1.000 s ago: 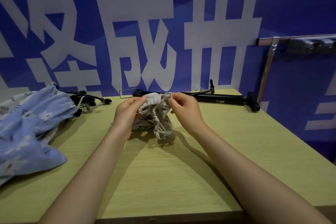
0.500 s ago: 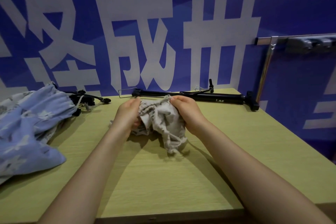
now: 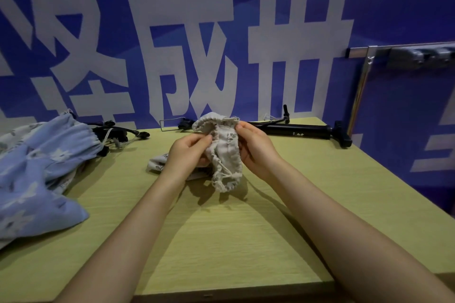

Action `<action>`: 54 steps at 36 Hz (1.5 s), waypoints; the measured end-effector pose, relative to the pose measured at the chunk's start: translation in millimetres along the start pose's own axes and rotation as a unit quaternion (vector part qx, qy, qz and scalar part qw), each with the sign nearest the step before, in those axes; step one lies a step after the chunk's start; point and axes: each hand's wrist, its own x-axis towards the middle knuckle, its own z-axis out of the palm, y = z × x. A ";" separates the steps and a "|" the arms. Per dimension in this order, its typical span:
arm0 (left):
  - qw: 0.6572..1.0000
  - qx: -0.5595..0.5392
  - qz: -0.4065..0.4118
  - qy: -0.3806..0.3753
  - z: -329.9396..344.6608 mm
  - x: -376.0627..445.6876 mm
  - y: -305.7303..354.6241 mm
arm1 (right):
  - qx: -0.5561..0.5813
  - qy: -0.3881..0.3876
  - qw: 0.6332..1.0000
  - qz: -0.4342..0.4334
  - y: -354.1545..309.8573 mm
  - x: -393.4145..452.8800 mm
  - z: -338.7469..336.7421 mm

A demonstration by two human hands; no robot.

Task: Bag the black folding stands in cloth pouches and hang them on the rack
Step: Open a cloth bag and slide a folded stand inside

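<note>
A beige cloth pouch (image 3: 225,155) with a small leaf print and a drawstring hangs between my hands above the middle of the wooden table (image 3: 234,236). My left hand (image 3: 189,152) pinches its left side and my right hand (image 3: 256,147) grips its right edge near the gathered mouth. A long black folding stand (image 3: 300,130) lies along the table's far edge behind my right hand. Another black stand (image 3: 115,134) with cords lies at the far left, partly under blue cloth. A metal rack (image 3: 398,49) with hooks is on the wall at the right.
A pile of pale blue flowered cloth pouches (image 3: 37,170) covers the table's left side. Another beige pouch (image 3: 157,163) lies flat under my left wrist. A thin wire frame (image 3: 170,124) sits at the far edge. A blue banner wall stands right behind the table.
My hands have lifted the beige pouch up off the table and turned it, so its gathered mouth now points up and away and its bottom hangs down.
</note>
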 end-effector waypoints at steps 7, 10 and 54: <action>1.000 -0.011 -0.020 -0.007 0.3 -2.8 1.6 | 0.007 -0.015 1.000 0.004 -4.6 -2.3 -1.2; 1.000 -0.009 -0.017 -0.019 0.5 -5.5 3.8 | 0.001 -0.015 1.000 0.000 -2.9 -2.0 -1.6; 0.980 -0.134 -0.075 0.128 -29.2 5.7 3.0 | -0.631 0.046 0.774 -0.036 17.7 5.3 -68.5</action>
